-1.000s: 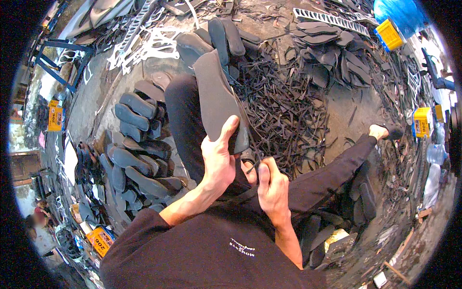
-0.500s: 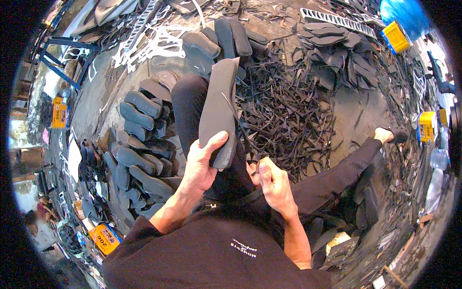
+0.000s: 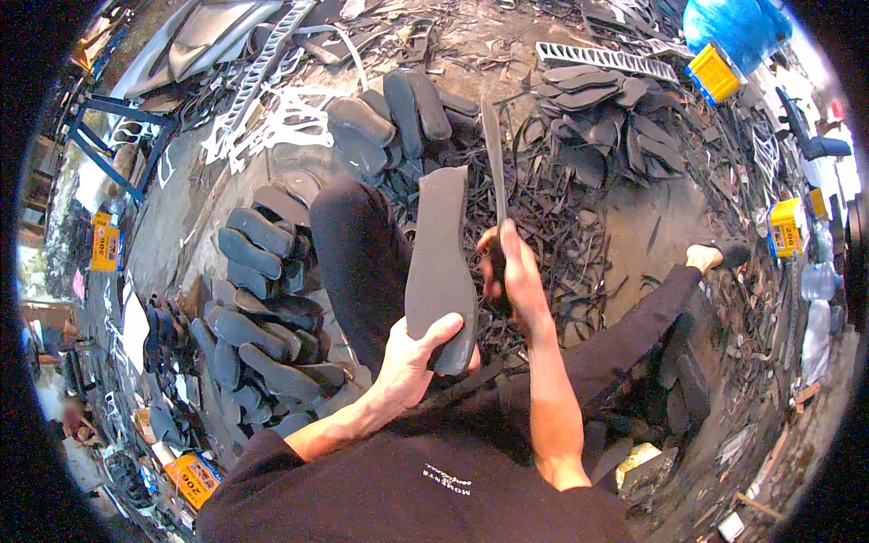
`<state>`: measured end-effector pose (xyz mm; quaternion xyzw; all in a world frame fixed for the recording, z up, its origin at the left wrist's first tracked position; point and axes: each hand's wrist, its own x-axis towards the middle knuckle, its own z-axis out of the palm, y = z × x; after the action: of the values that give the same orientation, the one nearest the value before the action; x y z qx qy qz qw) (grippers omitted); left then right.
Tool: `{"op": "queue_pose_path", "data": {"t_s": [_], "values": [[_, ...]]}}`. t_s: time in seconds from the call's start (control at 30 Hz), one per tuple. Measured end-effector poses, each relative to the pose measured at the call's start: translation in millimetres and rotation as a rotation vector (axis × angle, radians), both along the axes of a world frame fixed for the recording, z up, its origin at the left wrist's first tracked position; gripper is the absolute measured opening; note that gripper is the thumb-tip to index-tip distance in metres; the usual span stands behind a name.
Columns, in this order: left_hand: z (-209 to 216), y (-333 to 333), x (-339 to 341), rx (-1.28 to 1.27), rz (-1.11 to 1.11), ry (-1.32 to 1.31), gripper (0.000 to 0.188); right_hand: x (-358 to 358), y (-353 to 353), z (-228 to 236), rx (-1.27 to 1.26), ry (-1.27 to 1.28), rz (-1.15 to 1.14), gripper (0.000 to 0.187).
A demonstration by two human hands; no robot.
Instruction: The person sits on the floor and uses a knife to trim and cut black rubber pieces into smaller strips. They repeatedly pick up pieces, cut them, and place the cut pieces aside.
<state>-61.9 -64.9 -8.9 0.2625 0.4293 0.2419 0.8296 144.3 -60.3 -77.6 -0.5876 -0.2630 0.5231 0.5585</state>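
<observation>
Sole (image 3: 439,262) between both hands, sole stack (image 3: 258,308) left, rubber scraps (image 3: 561,217) right and behind.

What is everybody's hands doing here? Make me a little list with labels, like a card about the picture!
left hand: the left hand has its grip around the lower end of a dark grey sole-shaped rubber piece, held upright
right hand: the right hand holds a long dark blade beside the sole's edge
left side: pile of dark grey cut-out soles
ahead: heap of thin black rubber trimmings
far right: yellow boxes
seat: the person sits on the ground, black-trousered legs spread
</observation>
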Motion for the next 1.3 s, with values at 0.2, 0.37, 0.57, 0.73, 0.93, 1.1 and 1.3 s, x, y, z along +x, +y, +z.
{"op": "queue_pose_path", "data": {"t_s": [0.2,0.37,0.57,0.73,0.93,1.1,1.3], "values": [[-58,29,-2,0.302,-0.179,0.101,0.044,-49,-112,44,-0.108,-0.061,0.047,0.038],[-30,69,32,0.175,-0.109,0.045,0.037,-62,-139,68,-0.104,-0.061,0.072,0.033],[-19,67,34,-0.044,-0.185,-0.095,0.048,-53,-131,59,-0.053,0.067,-0.220,0.019],[-24,24,34,-0.250,-0.361,-0.204,0.056,-42,-107,38,0.047,0.045,-0.379,0.045],[-27,-17,32,-0.206,-0.607,-0.065,0.083,7,-118,28,-0.074,0.087,-0.334,0.054],[-7,5,22,0.351,-0.768,-0.123,0.052,14,-135,38,-0.158,0.001,-0.431,0.056],[-30,-20,20,0.593,-0.727,0.209,0.034,-3,-134,43,-0.098,-0.234,-0.533,0.038]]}}
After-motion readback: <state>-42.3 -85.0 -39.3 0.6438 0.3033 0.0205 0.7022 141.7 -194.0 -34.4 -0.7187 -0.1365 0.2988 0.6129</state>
